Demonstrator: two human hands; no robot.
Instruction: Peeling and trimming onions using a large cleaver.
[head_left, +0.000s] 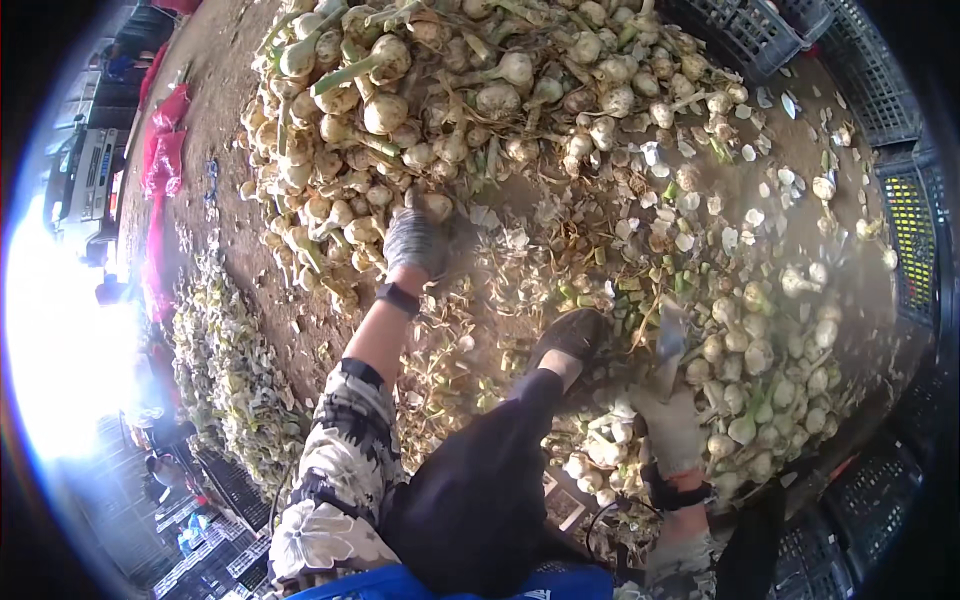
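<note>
My left hand (414, 238), in a grey glove, reaches to the near edge of a large heap of garlic bulbs with stems (382, 112). A garlic bulb (437, 206) is at its fingertips; blur hides whether the fingers grip it. My right hand (671, 424), in a pale glove, is low on the right, beside a pile of trimmed garlic bulbs (757, 356). It holds a bladed hand tool (670, 341), its blade pointing away from me. Motion blur hides the tool's exact kind. My shoe (574, 335) rests on the ground between both hands.
Cut stems and dry skins (517, 270) litter the dirt floor. Black plastic crates (862, 82) stand at upper right, with more crates (814, 555) at lower right. Pink netting (165, 142) and a heap of leafy waste (225, 375) lie left.
</note>
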